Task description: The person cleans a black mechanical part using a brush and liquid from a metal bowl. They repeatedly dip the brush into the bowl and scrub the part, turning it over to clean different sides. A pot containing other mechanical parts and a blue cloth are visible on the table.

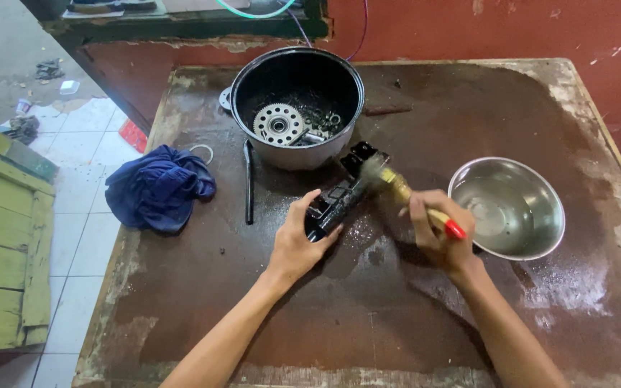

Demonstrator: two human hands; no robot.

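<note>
Pot (296,154) ahead, bowl (533,244) rt

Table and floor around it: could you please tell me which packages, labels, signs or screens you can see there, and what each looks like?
No labels, signs or screens show.
Red packet: flat, on the tiled floor beside the table's left edge; too small to tell more.
Pale scrap: small, squarish, whitish, on the floor at far left; possibly a wrapper.

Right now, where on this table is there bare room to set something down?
Bare room: the near table strip between the forearms, and the far right corner behind the steel bowl. Crowded: the middle, where the left hand holds the black part, the right hand the brush, before the black pot.
</note>
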